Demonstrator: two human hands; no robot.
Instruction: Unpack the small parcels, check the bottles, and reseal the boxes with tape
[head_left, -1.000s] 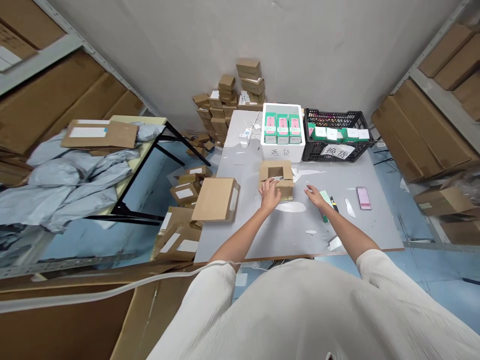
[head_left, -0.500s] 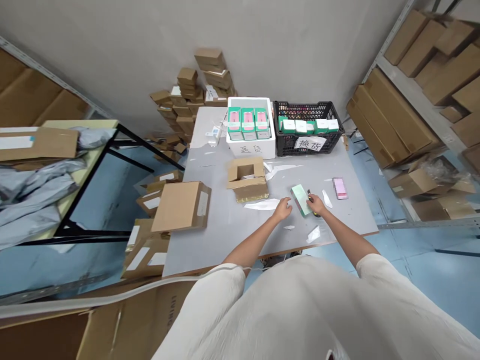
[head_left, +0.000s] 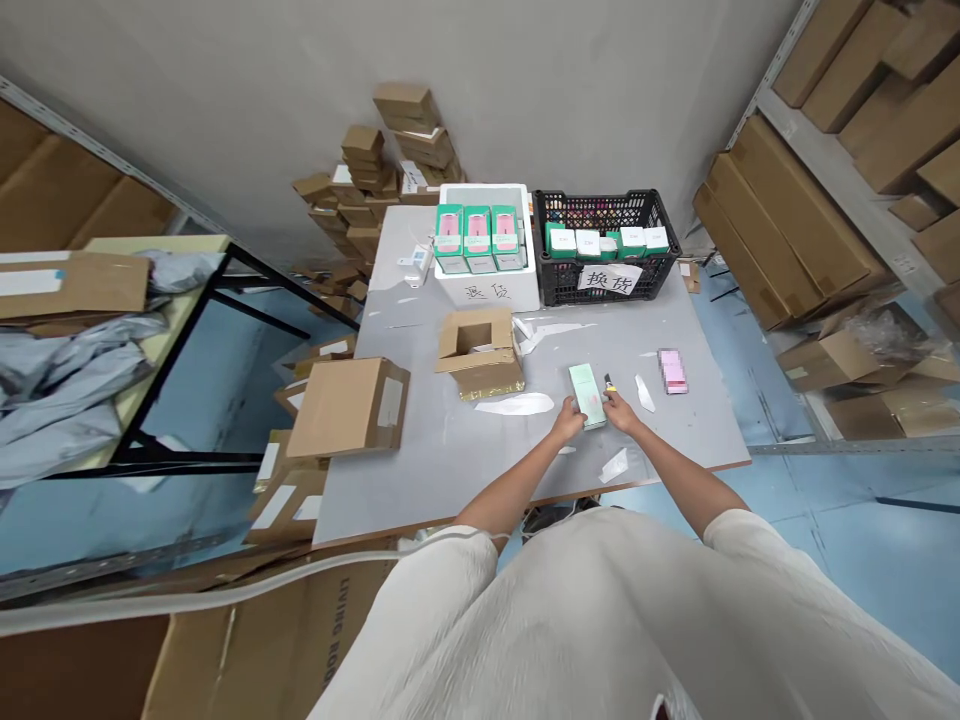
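Firstly, one grey table (head_left: 420,470), carrying the items below; one black crate (head_left: 559,287) at its far side, green boxes (head_left: 632,240) inside, a white sign on the front; one white bin (head_left: 521,290) just left of the crate, holding three green-and-pink boxes (head_left: 478,240); one closed carton (head_left: 334,400) at the table's left edge; one open carton (head_left: 491,375) near the white bin; one pale green box (head_left: 586,393), lying on the table between the hands; one left hand (head_left: 570,418), fingers curled at that box's near left edge, whether gripping cannot be told; one right hand (head_left: 619,410), closed around a yellow-and-black cutter (head_left: 610,386) just beside the box's right edge; one flat pink item (head_left: 673,371), well right, face blurred.
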